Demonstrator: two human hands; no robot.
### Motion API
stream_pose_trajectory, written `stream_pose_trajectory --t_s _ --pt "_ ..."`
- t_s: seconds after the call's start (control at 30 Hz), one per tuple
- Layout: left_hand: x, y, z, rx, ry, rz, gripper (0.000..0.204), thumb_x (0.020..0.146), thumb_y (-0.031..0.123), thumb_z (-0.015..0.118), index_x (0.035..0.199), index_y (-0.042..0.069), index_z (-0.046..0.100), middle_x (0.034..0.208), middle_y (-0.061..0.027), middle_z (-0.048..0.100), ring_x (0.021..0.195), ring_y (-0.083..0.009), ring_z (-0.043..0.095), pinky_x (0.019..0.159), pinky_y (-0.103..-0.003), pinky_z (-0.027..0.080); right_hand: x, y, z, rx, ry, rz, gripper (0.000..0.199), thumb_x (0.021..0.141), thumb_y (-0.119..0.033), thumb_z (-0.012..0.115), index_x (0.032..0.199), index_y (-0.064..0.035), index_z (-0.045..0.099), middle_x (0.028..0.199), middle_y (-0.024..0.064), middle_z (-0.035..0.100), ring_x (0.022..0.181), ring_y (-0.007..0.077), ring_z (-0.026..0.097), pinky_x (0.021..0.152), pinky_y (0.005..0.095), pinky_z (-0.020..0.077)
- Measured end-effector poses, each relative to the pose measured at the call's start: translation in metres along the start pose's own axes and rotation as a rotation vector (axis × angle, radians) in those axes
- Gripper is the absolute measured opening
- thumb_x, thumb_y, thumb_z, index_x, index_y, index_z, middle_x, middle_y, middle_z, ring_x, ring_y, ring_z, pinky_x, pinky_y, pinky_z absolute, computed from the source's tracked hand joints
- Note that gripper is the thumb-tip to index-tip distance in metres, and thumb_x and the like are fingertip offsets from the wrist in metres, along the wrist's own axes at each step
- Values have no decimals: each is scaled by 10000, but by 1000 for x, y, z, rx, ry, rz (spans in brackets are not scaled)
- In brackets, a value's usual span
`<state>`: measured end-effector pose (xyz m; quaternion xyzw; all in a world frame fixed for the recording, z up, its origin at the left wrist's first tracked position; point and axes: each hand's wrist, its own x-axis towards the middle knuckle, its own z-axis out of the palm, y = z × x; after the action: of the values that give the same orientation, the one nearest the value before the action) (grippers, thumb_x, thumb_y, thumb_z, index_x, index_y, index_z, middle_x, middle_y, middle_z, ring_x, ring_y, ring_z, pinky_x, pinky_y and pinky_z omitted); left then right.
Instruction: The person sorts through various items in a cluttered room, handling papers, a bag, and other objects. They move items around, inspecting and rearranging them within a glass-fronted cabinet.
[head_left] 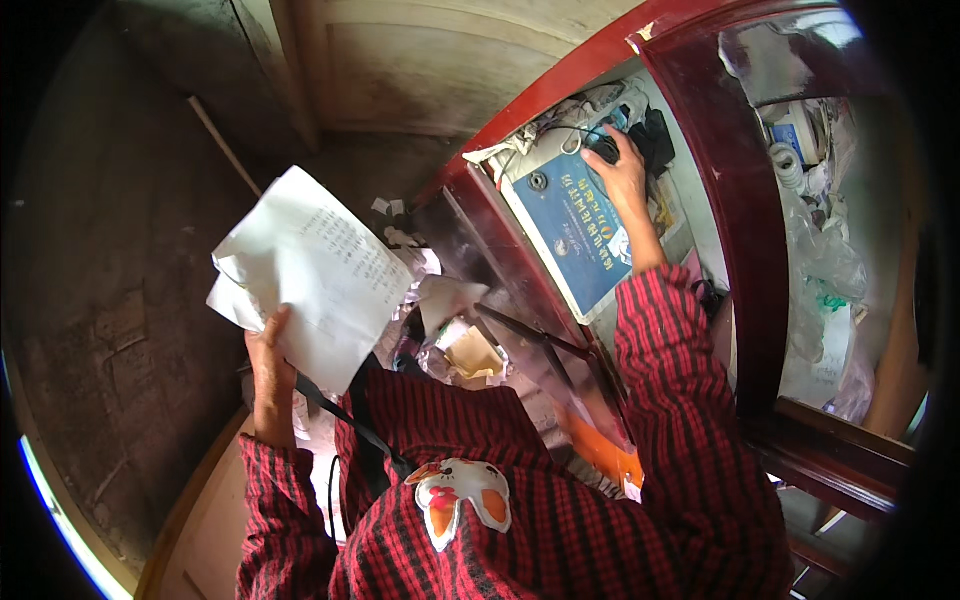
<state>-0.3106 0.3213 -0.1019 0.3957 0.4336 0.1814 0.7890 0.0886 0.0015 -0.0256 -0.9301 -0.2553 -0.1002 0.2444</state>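
My left hand [270, 345] grips several white paper sheets [325, 265] by their lower edge, thumb on top. Rows of handwriting cover part of the upper sheet, and its left corner is creased. Inside a red cabinet, my right hand [624, 178] has its fingers curled over a small black object [604, 150]. A thin black cord runs off near it; its exact kind is too small to tell. Below that hand lies a blue book [565, 235] with gold lettering on its cover. Black cloth or plastic [655, 140] sits just right of the fingers.
The cabinet's red frame [700, 170] divides its compartments. At right, another holds plastic bags [825, 245] and a white spiral bulb [787, 165]. An open dark red door [520, 300] hangs beside me. Crumpled papers and a tan box [473, 353] lie on the floor.
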Motion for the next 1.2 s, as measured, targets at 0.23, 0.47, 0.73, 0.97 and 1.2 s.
stream_pose_trajectory --t_s 0.23,0.47,0.73,0.97,1.2 --pt "-14 -18 9 -46 -37 -108 508 736 37 595 1215 2 431 1102 -91 541 965 -207 539 850 -318 431 -38 8 -1 -436 -69 -18 350 698 -398 677 935 -165 564 941 69 585 953 284 509 792 425 365" --pt "-14 -16 13 -67 -64 -133 471 746 17 577 1199 -3 449 1089 -90 553 946 -195 550 827 -309 445 -36 40 -26 69 -39 317 294 690 -270 711 854 -40 629 923 139 616 899 286 580 786 383 434" --pt "-12 -9 13 1 -73 -176 472 747 23 583 1199 -10 451 1086 -94 558 941 -196 555 830 -314 446 51 8 51 -391 70 446 344 729 -341 656 937 -71 612 989 188 615 898 364 590 746 423 474" --pt "-9 -21 4 -60 -32 -172 500 736 28 596 1207 -18 435 1089 -108 550 953 -212 550 842 -320 442 6 42 -18 1209 542 738 109 778 -87 574 869 -29 566 881 47 556 824 168 526 721 285 438" --pt "-12 -5 12 -90 -3 -81 518 747 50 581 1233 -11 412 1123 -109 528 1003 -212 524 870 -316 423 -129 -56 -83 803 -1103 553 231 757 -65 624 983 -18 601 876 21 610 802 84 548 710 230 446"
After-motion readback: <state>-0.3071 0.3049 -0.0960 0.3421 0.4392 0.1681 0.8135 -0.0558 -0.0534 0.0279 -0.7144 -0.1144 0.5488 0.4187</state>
